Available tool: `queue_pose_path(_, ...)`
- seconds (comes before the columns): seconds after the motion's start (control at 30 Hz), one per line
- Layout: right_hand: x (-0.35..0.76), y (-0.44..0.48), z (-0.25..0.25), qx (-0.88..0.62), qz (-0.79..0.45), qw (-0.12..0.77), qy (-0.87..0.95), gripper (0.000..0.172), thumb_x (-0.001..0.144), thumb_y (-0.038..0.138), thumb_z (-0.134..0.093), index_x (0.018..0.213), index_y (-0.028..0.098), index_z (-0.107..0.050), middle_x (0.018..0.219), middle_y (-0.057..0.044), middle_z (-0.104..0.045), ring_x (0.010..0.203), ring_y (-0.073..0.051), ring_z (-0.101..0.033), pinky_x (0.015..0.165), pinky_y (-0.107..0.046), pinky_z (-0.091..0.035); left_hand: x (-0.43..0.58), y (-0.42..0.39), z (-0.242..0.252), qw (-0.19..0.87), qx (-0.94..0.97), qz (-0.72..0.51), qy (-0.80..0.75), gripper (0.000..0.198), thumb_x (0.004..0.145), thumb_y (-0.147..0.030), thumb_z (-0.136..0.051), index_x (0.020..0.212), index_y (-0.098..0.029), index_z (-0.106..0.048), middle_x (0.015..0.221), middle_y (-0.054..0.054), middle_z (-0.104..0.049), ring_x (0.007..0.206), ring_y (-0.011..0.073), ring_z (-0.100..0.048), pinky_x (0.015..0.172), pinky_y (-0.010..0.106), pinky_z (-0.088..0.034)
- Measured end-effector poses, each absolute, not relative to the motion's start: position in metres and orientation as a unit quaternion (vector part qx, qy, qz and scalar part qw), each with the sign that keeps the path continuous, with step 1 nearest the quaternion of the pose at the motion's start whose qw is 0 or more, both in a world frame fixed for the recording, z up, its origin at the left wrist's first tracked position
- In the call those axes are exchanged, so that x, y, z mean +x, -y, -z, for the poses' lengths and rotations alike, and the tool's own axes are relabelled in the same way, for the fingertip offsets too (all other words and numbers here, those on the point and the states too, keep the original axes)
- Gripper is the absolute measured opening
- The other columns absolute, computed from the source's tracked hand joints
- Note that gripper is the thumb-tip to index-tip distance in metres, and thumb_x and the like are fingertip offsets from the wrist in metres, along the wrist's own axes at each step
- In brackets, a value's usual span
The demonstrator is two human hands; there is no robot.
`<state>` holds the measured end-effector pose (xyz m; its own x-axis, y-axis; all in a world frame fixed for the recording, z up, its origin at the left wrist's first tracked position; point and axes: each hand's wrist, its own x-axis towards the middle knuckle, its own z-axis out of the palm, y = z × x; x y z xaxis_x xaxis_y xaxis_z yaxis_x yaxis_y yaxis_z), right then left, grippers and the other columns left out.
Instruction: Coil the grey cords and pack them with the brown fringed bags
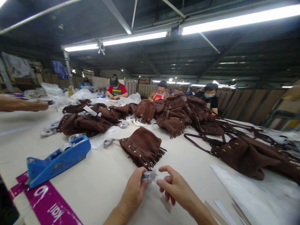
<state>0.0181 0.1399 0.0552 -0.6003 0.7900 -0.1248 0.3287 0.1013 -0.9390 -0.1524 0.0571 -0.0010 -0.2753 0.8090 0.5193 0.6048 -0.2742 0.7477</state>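
Note:
My left hand (133, 188) is closed on a small grey wrapped bundle (145, 176), pinched between thumb and fingers. Just to its right, my right hand (174, 189) has its fingers apart and partly curled, the index fingertip close to a loose whitish end of the bundle. Below those fingers shows a small beige piece (166, 204); whether the hand touches it I cannot tell. Directly beyond my hands lies a brown fringed drawstring bag (142, 145) with gold eyelets, its near corner beside the bundle. A grey wrapped ring (108, 142) is at its left.
A blue tape dispenser (58, 159) stands on the left, by purple printed tape (50, 203). Brown bags (173, 109) are heaped across the table; another bag (243, 156) and white sheets (255, 193) lie right. Another person's arm (22, 104) reaches in at left. Several people sit opposite.

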Motion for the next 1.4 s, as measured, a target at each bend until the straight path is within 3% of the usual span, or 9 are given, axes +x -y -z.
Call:
queue_pose_path(0.13,0.013,-0.101,-0.040,-0.393,-0.743,0.176,0.513,0.038,0.073,0.050,-0.065,0.081,0.015,-0.055,0.068,-0.006,-0.068,0.050,-0.014,-0.062,0.040,-0.021,-0.046,-0.151,-0.058,0.002,0.083,0.591,-0.531,-0.601,0.023,0.085,-0.022,-0.047,0.107,-0.018,-0.053,0.099,0.009,-0.063,0.092,0.0228,-0.059,0.085,0.038,-0.049)
queue_pose_path(0.3,-0.005,-0.087,-0.035,-0.312,-0.873,0.279,0.252,0.033,0.077,0.036,-0.071,0.090,0.007,-0.064,0.082,-0.011,-0.072,0.070,-0.014,-0.068,0.061,-0.021,-0.054,-0.150,-0.058,0.001,0.076,0.603,-0.522,-0.598,0.017,0.084,-0.020,-0.044,0.098,-0.019,-0.054,0.092,0.007,-0.061,0.087,0.0220,-0.058,0.080,0.037,-0.050)
queue_pose_path(0.43,-0.023,-0.090,-0.035,-0.353,-0.878,0.285,0.155,0.042,0.092,0.046,-0.050,0.080,0.009,-0.063,0.066,-0.005,-0.068,0.053,-0.010,-0.063,0.044,-0.018,-0.048,-0.153,-0.056,0.003,0.062,0.630,-0.515,-0.578,0.014,0.083,-0.016,-0.045,0.091,-0.019,-0.055,0.091,0.008,-0.061,0.086,0.0220,-0.057,0.079,0.036,-0.050)
queue_pose_path(0.6,-0.028,-0.095,-0.037,-0.390,-0.869,0.263,0.153,0.058,0.083,0.067,-0.049,0.076,0.011,-0.062,0.057,-0.002,-0.062,0.044,-0.011,-0.059,0.031,-0.016,-0.037,-0.153,-0.048,0.005,0.063,0.672,-0.495,-0.547,0.020,0.082,-0.011,-0.047,0.096,-0.020,-0.057,0.106,0.010,-0.061,0.102,0.0238,-0.056,0.091,0.038,-0.047)
queue_pose_path(0.77,-0.035,-0.100,-0.029,-0.462,-0.818,0.314,0.136,0.024,0.085,0.036,-0.063,0.075,0.014,-0.059,0.046,0.003,-0.055,0.035,-0.007,-0.049,0.030,-0.011,-0.028,-0.146,-0.042,-0.004,0.102,0.683,-0.492,-0.530,0.021,0.087,-0.012,-0.044,0.096,-0.022,-0.060,0.107,0.008,-0.061,0.102,0.0212,-0.056,0.090,0.033,-0.047)
queue_pose_path(0.9,-0.043,-0.101,-0.019,-0.452,-0.794,0.378,0.150,0.016,0.071,0.024,-0.072,0.072,0.016,-0.058,0.042,0.006,-0.051,0.032,-0.005,-0.042,0.029,-0.011,-0.023,-0.140,-0.043,-0.008,0.117,0.665,-0.518,-0.525,0.021,0.089,-0.014,-0.040,0.084,-0.021,-0.058,0.099,0.006,-0.060,0.094,0.0192,-0.057,0.082,0.030,-0.047)
queue_pose_path(1.13,-0.042,-0.103,-0.015,-0.347,-0.828,0.404,0.174,0.043,0.049,0.032,-0.085,0.081,0.013,-0.063,0.057,0.004,-0.062,0.044,-0.007,-0.051,0.034,-0.013,-0.033,-0.135,-0.048,0.002,0.038,0.546,-0.561,-0.621,0.015,0.080,-0.020,-0.054,0.095,-0.019,-0.057,0.098,0.008,-0.062,0.093,0.0244,-0.056,0.084,0.039,-0.046)
queue_pose_path(1.27,-0.044,-0.104,-0.016,-0.330,-0.821,0.414,0.217,0.050,0.045,0.037,-0.087,0.082,0.014,-0.063,0.064,0.003,-0.064,0.049,-0.007,-0.052,0.039,-0.015,-0.037,-0.138,-0.048,0.007,-0.048,0.558,-0.503,-0.658,0.017,0.084,-0.031,-0.056,0.093,-0.021,-0.067,0.104,0.011,-0.065,0.098,0.0298,-0.055,0.086,0.047,-0.044)
queue_pose_path(1.4,-0.045,-0.105,-0.016,-0.328,-0.813,0.397,0.272,0.050,0.047,0.043,-0.087,0.079,0.016,-0.060,0.061,0.005,-0.059,0.050,-0.008,-0.051,0.038,-0.015,-0.034,-0.140,-0.044,0.001,-0.020,0.575,-0.472,-0.667,0.021,0.088,-0.028,-0.049,0.096,-0.020,-0.067,0.108,0.011,-0.064,0.098,0.0271,-0.058,0.086,0.043,-0.048)
